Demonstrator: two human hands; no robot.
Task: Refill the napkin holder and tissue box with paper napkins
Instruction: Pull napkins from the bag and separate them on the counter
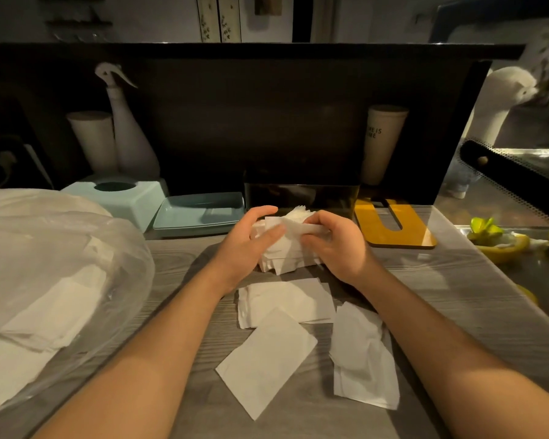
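Observation:
A stack of white paper napkins (287,259) lies on the wooden counter between my hands. My left hand (248,240) lies against the stack's left side, thumb over the top and fingers curled round it. My right hand (333,245) pinches a folded napkin (301,228) on top of the stack. Just behind stands a dark, clear-walled napkin holder (301,198) with an orange base (396,229). The pale blue tissue box lid (118,193) with its oval hole sits at the back left, and its tray (200,213) lies beside it. Loose napkins (286,302) lie near me.
A large clear plastic bag of napkins (45,280) fills the left. A spray bottle (130,134) and two pale cups (382,144) stand against the dark back panel. Lemon pieces (501,245) lie on the steel surface at the right.

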